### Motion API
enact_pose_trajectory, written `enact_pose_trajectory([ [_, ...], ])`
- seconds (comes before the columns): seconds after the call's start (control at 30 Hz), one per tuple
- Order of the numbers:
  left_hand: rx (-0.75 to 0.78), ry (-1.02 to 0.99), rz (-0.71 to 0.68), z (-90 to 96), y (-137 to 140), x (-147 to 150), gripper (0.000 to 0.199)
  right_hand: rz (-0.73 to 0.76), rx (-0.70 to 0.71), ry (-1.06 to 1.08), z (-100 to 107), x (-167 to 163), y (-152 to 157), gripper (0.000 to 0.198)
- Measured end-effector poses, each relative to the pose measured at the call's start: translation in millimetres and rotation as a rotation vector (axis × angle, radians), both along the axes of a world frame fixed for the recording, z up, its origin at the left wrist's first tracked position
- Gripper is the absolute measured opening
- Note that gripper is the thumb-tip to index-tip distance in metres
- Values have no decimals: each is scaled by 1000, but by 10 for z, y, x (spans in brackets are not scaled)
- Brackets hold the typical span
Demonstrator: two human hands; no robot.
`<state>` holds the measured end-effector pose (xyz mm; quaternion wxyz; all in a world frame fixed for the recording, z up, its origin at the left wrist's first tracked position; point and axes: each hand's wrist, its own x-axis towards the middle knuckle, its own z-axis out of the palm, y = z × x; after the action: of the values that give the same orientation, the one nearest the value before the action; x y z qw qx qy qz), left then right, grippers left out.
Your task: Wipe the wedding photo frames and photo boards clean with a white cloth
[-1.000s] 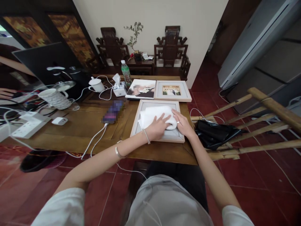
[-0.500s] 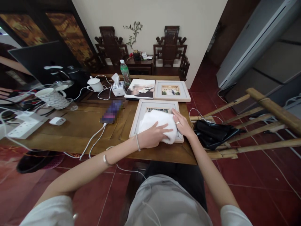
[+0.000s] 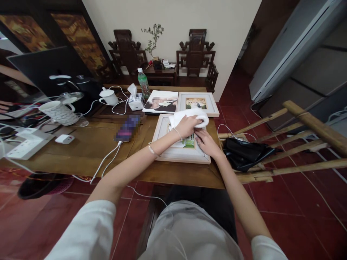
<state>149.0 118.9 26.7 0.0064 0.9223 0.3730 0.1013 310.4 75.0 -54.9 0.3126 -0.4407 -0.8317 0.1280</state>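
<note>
My left hand (image 3: 188, 126) presses on a folded white cloth (image 3: 178, 117), its fingers bent over the near side. Beneath the cloth lies a pale wooden picture frame (image 3: 184, 158), flat near the table's front edge. The cloth covers the far part of the frame, and some green of its picture (image 3: 189, 143) shows below my left hand. My right hand (image 3: 208, 144) rests on the frame's right side, fingers stretched toward the picture and just below the cloth. A second framed picture (image 3: 214, 104) and a photo panel (image 3: 151, 105) lie side by side behind.
A phone (image 3: 127, 129) with a white cable lies left on the wooden table (image 3: 135, 173). Behind it stand a tissue box (image 3: 136, 103), a green bottle (image 3: 143, 83) and cups (image 3: 58, 112). A power strip (image 3: 28, 144) sits far left; a bamboo chair (image 3: 311, 130) holds a black bag (image 3: 244, 153) at right.
My left hand has moved the white cloth away from me, toward the frame's far edge, uncovering the near part. My right hand has shifted slightly nearer to me.
</note>
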Motion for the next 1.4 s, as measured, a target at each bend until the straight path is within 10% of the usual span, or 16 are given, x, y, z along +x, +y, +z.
enact_pose_trajectory([
  [0.23,-13,149,2,-95,88,116,31,17,-18,32,-30,18,21,51],
  [0.73,65,368,198,-53,183,-1104,42,6,-64,46,-92,66,42,68],
  [1.17,-47,204,33,-156,-967,-1292,59,-9,-48,94,-128,45,46,67],
  [1.4,112,225,300,-271,-298,-1280,55,2,-59,99,-118,61,47,68],
])
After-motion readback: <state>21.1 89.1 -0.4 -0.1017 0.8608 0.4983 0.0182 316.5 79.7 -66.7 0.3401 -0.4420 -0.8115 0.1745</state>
